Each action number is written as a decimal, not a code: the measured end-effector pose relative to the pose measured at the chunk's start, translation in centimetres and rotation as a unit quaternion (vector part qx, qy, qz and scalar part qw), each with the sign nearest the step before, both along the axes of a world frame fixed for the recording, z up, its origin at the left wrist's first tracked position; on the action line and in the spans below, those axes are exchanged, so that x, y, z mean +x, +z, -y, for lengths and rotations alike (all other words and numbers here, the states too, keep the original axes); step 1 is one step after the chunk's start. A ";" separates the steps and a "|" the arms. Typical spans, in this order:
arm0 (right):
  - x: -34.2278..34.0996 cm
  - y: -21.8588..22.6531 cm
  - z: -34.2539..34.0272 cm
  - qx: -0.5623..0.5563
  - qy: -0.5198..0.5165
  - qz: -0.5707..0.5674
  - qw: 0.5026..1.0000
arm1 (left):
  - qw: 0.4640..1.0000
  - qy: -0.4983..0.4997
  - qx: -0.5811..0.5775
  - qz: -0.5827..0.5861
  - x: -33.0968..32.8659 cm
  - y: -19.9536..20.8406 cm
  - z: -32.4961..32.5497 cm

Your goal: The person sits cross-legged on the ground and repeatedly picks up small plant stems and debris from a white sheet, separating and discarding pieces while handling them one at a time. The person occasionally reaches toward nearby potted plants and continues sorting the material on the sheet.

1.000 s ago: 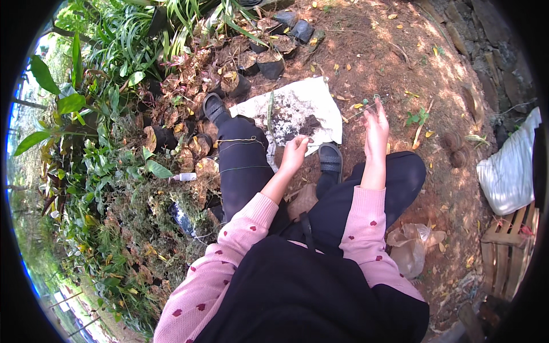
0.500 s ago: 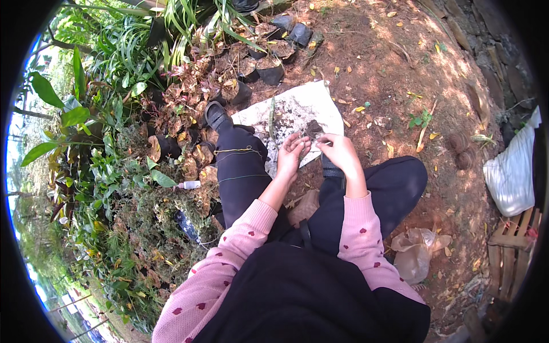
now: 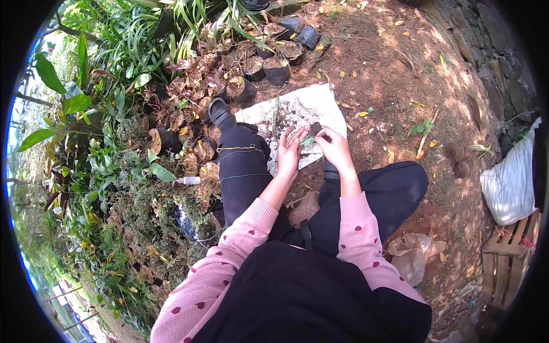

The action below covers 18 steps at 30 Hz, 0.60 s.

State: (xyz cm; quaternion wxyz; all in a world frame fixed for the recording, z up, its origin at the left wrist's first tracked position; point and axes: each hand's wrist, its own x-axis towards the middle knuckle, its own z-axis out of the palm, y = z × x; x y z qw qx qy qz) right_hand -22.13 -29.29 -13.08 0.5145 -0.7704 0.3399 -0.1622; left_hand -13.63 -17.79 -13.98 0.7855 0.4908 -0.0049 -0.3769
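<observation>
A white sheet (image 3: pixel 323 103) strewn with dark soil lies on the ground between my legs. Above its near part, my left hand (image 3: pixel 289 153) is raised with its fingers apart. My right hand (image 3: pixel 336 150) faces it, thumb and fingers pinched together; what they hold is too small to make out. A small pale-green thing (image 3: pixel 307 142) shows between the two hands, its kind unclear. Just beyond them sits a dark clump of soil (image 3: pixel 315 128). A long, narrow green leaf (image 3: pixel 275 117) lies on the sheet, left of the clump. Yellow string (image 3: pixel 237 149) and green string (image 3: pixel 243 176) cross my left trouser leg.
Black plant bags (image 3: pixel 277 74) and dense greenery (image 3: pixel 154 211) line the left and far side. A small white bottle (image 3: pixel 190 180) lies beside my left leg. At right are a crumpled plastic bag (image 3: pixel 413 254), a white sack (image 3: pixel 509 186) and a wooden crate (image 3: pixel 506 260).
My left hand's fingers have spread apart. My right hand stays pinched, slightly shifted. The pale-green thing between the hands now shows more clearly.
</observation>
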 end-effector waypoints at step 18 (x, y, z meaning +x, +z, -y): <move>-2.3 3.8 2.8 0.312 -0.247 0.346 0.850 | 0.973 0.056 0.117 0.190 1.3 -3.8 -1.3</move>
